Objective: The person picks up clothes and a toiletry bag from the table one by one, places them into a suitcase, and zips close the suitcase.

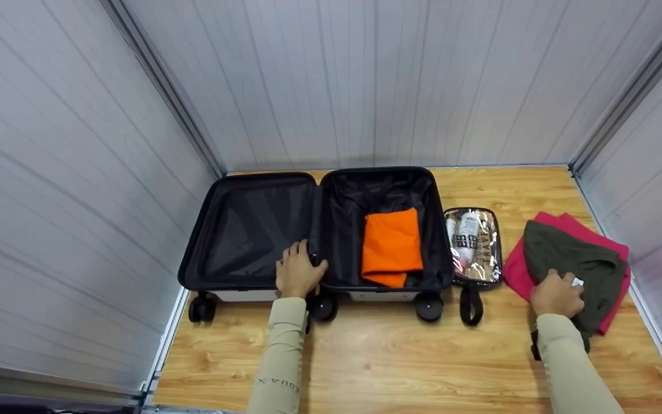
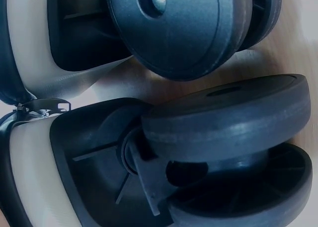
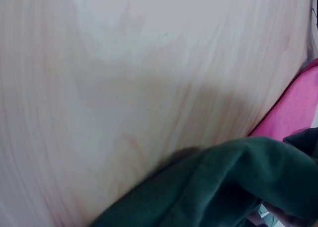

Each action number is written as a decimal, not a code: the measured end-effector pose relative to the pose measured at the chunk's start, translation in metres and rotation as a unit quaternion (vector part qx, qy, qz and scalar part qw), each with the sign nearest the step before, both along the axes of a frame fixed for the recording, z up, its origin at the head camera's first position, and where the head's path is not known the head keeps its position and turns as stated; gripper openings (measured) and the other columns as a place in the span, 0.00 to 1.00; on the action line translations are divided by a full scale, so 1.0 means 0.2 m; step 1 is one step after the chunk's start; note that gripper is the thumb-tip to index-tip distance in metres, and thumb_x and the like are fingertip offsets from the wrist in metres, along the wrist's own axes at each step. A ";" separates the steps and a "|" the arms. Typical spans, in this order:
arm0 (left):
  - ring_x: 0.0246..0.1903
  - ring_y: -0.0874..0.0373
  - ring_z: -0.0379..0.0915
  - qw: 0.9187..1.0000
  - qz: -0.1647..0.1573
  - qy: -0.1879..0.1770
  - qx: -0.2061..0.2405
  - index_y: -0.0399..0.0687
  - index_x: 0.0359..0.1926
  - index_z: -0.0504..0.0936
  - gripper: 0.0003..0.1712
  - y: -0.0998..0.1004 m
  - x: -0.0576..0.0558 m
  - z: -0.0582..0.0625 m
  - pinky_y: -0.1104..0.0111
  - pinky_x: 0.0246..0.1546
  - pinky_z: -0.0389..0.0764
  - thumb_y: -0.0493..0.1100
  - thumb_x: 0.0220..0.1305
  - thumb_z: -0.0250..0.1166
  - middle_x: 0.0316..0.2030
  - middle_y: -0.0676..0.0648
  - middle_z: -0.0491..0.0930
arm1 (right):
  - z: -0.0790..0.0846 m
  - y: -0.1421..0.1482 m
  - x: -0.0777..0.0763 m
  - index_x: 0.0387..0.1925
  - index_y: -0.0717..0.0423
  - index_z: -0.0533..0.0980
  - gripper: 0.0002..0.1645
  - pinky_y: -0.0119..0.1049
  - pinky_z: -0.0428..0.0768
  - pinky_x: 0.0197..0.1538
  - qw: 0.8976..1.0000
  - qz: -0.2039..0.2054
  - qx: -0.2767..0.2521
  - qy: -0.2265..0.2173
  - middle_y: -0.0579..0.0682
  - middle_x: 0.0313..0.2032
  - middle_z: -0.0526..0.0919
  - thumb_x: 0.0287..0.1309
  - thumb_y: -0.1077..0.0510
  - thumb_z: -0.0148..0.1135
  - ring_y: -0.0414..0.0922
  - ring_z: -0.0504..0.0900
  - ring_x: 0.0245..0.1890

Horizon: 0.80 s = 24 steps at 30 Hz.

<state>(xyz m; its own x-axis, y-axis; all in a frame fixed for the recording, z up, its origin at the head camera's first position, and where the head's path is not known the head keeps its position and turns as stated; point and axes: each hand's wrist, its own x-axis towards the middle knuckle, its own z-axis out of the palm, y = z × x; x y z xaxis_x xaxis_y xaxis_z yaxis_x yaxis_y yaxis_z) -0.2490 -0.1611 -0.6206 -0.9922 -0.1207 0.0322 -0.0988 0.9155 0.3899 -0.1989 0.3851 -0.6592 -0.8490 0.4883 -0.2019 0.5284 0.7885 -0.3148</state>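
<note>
An open suitcase (image 1: 315, 213) lies flat on the floor, its black-lined halves side by side. A folded orange cloth (image 1: 391, 241) lies in the right half. On the front rim near the suitcase's middle rests my left hand (image 1: 298, 273), fingers reaching over the edge. The left wrist view has the suitcase wheels (image 2: 174, 28) close up, but hardly any of the hand. At the right, my right hand (image 1: 555, 294) grips a dark green garment (image 1: 575, 250) with a white tag by the fingers. Beneath it lies a pink garment (image 1: 516, 273). Bunched green fabric (image 3: 223, 182) fills the right wrist view's bottom.
Between the suitcase and the garments lies a clear zip pouch (image 1: 474, 247) with bottles inside and a black strap (image 1: 471, 305). Grey panel walls (image 1: 377, 86) stand behind and at both sides. The wood floor (image 1: 377, 362) extends in front of the suitcase.
</note>
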 end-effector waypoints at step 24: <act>0.66 0.44 0.60 1.000 0.004 -0.001 -0.003 0.53 0.70 0.64 0.44 0.00 0.00 0.00 0.42 0.64 0.62 0.65 0.56 0.62 0.67 0.43 0.66 | 0.00 0.02 0.03 0.61 0.65 0.66 0.27 0.68 0.65 0.52 0.997 -0.040 -0.038 0.059 0.78 0.54 0.70 0.62 0.59 0.42 0.73 0.63 0.58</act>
